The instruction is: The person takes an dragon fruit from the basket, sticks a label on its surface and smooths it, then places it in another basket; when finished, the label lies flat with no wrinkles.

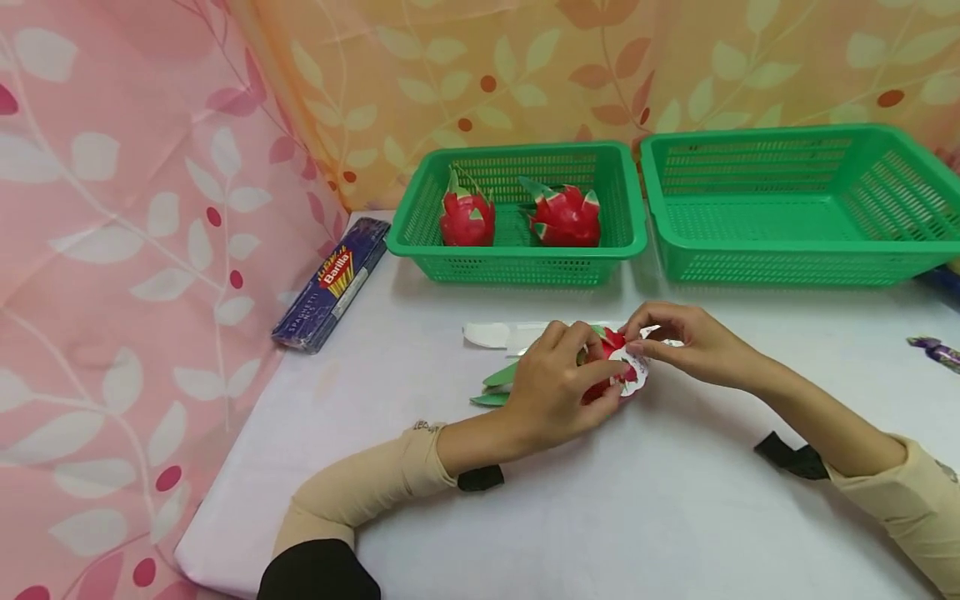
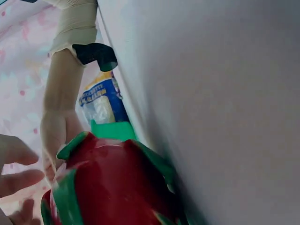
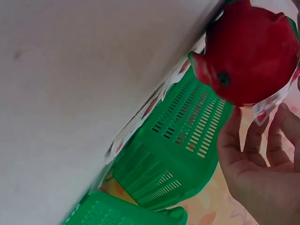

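A red dragon fruit (image 2: 117, 183) with green scales lies on the table beneath my left hand (image 1: 558, 387). The left fingers curl over it and touch a round, scalloped white label (image 1: 636, 375) with a fruit picture, which lies against its side. At the label's upper edge, my right hand (image 1: 686, 342) pinches with thumb and forefinger; in the right wrist view the label's edge stands between those fingertips. Behind the fruit lies a flat white strip (image 1: 487, 335). Printed fruit pictures show on a paper strip (image 3: 154, 104) in the right wrist view.
Two dragon fruits (image 1: 468, 221) sit in the left green basket (image 1: 517, 265). A second green basket (image 1: 787, 260) stands to its right. A blue spaghetti pack (image 1: 330, 287) lies at the left edge, and a purple wrapped item (image 1: 937, 352) at the far right.
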Action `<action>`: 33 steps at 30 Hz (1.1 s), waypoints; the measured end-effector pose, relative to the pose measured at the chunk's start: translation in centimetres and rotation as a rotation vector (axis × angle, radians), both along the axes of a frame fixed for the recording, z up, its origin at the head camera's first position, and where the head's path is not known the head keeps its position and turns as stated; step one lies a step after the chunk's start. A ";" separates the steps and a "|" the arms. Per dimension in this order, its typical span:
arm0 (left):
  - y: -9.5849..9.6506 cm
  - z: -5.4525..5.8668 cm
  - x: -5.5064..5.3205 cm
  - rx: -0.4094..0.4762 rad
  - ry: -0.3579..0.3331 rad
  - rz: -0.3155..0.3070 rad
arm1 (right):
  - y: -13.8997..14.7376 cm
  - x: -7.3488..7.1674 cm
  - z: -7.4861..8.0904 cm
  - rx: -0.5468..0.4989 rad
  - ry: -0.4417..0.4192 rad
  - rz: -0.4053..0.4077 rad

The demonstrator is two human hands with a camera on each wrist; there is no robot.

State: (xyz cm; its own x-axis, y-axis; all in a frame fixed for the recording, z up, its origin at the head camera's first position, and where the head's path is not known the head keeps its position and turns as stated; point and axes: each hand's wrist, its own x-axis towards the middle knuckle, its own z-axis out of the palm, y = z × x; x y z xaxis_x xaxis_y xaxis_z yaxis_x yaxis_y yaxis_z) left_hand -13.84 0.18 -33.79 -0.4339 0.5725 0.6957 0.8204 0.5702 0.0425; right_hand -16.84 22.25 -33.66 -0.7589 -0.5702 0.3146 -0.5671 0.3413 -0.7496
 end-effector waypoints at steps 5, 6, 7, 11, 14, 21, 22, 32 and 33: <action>0.5 -0.6 -0.3 -0.074 -0.024 0.101 | 0.4 -0.3 -0.1 -0.064 -0.134 0.034; 0.5 -0.7 -0.4 -0.082 -0.051 0.105 | 0.4 -0.4 -0.1 -0.073 -0.167 0.039; 0.5 -0.7 -0.4 -0.084 -0.081 0.100 | 0.5 -0.4 -0.1 -0.077 -0.197 0.037; -0.3 -0.3 -0.9 -0.119 -0.188 0.000 | 0.7 -0.7 0.1 -0.051 -0.255 0.000; -1.3 0.6 -1.4 -0.194 -0.295 -0.116 | 0.8 -0.5 0.1 0.000 -0.236 -0.018; -3.8 1.1 -2.3 -0.236 -0.510 -0.262 | 0.3 0.6 0.0 0.037 -0.106 0.042; -3.9 0.9 -2.3 -0.207 -0.503 -0.275 | 0.2 0.8 0.0 0.033 -0.081 0.062; -2.4 -1.0 -1.6 -0.034 -0.269 -0.233 | -0.8 0.4 -1.2 0.061 0.025 0.142; -2.3 -1.0 -1.6 -0.043 -0.260 -0.226 | -0.7 0.3 -1.2 0.053 0.000 0.151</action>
